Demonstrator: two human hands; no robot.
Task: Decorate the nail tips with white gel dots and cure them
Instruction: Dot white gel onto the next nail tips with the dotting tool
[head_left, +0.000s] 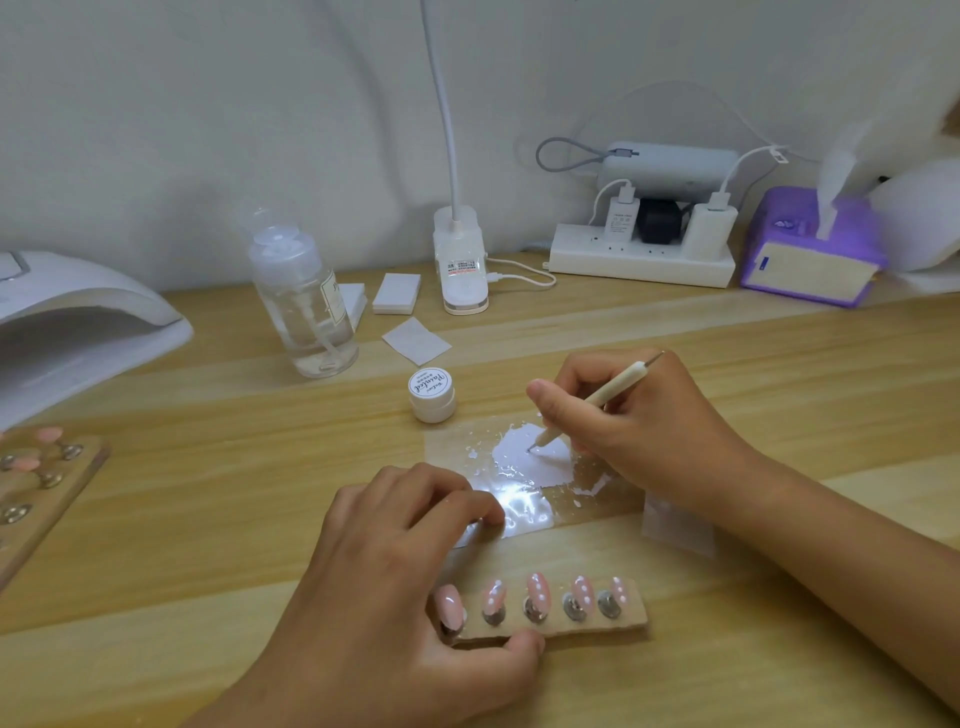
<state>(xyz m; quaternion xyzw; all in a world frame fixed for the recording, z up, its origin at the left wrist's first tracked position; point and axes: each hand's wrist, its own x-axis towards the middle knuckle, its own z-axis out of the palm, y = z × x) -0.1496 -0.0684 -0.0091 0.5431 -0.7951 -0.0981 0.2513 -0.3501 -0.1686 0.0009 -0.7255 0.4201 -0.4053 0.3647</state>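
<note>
The right hand (639, 421) pinches a dotting pen (597, 400), its tip dipped in the white gel (511, 460), spread close by for reloading. The left hand (395, 561) grips the card strip (597, 627) to steady it. Of its nail tips (537, 590), four are dotted and the leftmost is plain.

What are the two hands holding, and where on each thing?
The right hand pinches the slim cream dotting pen low on its shaft. The left hand holds the tan nail-tip strip at its left end.
</note>
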